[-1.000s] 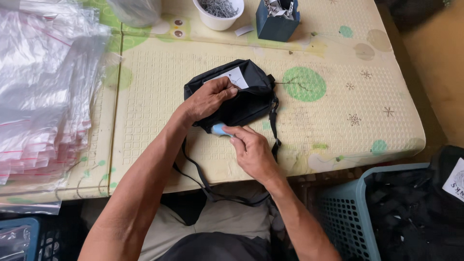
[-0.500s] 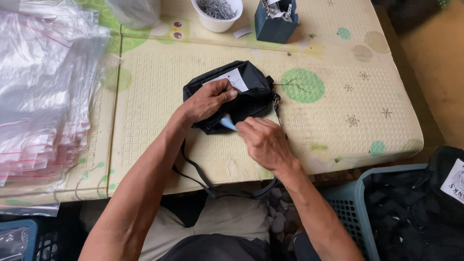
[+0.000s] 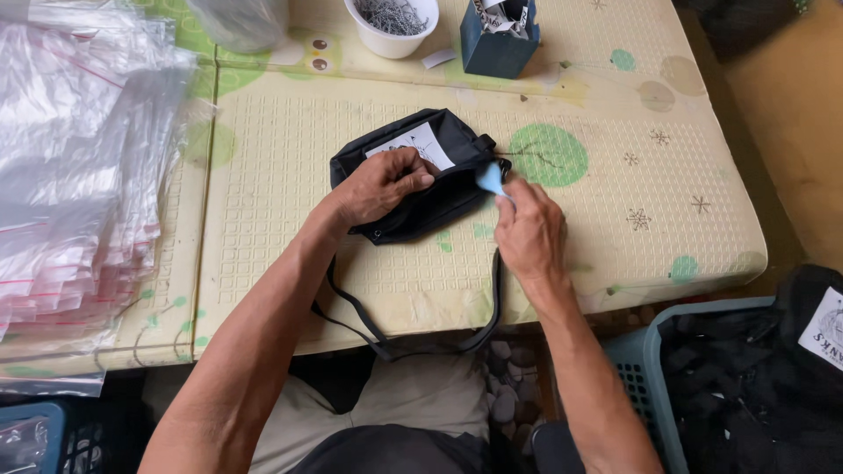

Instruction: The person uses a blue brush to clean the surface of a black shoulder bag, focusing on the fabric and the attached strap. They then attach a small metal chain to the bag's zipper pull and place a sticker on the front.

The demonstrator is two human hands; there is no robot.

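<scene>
A small black bag (image 3: 439, 197) with a white label lies on a pale yellow padded mat (image 3: 615, 228). Its black strap (image 3: 351, 312) loops over the mat's near edge toward my lap. My left hand (image 3: 382, 183) presses down on the bag's top, fingers curled over it. At the bag's right end, my right hand (image 3: 527, 230) pinches a small light-blue piece (image 3: 489, 178), which touches the bag's side.
A stack of clear plastic zip bags (image 3: 79, 175) covers the left. At the back stand a white cup of small metal pieces (image 3: 392, 22) and a dark blue box (image 3: 499, 39). A blue-green basket (image 3: 667, 377) with black items sits lower right.
My right hand has moved with the light-blue piece from the bag's near edge up and to the right, to the bag's right end. The left hand has stayed on the bag.
</scene>
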